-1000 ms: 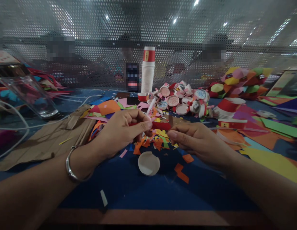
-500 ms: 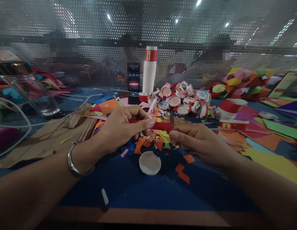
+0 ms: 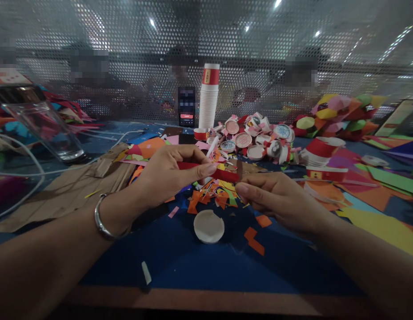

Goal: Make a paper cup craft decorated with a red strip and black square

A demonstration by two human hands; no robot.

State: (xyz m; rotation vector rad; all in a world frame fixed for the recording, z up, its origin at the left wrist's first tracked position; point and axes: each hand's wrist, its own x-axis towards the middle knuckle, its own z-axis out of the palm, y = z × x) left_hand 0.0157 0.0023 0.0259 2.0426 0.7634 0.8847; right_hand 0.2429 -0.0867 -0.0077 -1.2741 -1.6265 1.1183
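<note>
A red strip (image 3: 226, 175), like a piece cut from a paper cup, is stretched between both hands above the table. My left hand (image 3: 169, 175), with a silver bangle at the wrist, pinches it between thumb and fingers. At its right end my right hand (image 3: 276, 193) is closed, thumb against the index finger. A white band (image 3: 213, 146) sticks up behind the left fingertips; whether it joins the red strip I cannot tell. Below the hands lies a round white cup bottom (image 3: 209, 226). Coloured paper scraps (image 3: 194, 200) are piled just behind it.
Behind stand a tall stack of paper cups (image 3: 208, 104), a phone (image 3: 186, 106) and a heap of cut cup bottoms (image 3: 242, 140). Brown cardboard (image 3: 69, 195) and a glass bottle (image 3: 49, 126) are at left. More cups (image 3: 321, 153) and coloured paper (image 3: 382, 222) lie right.
Both hands keep nearly the same place and grip. The red strip has tilted slightly, its right side a little lower, and more of it shows above the left thumb.
</note>
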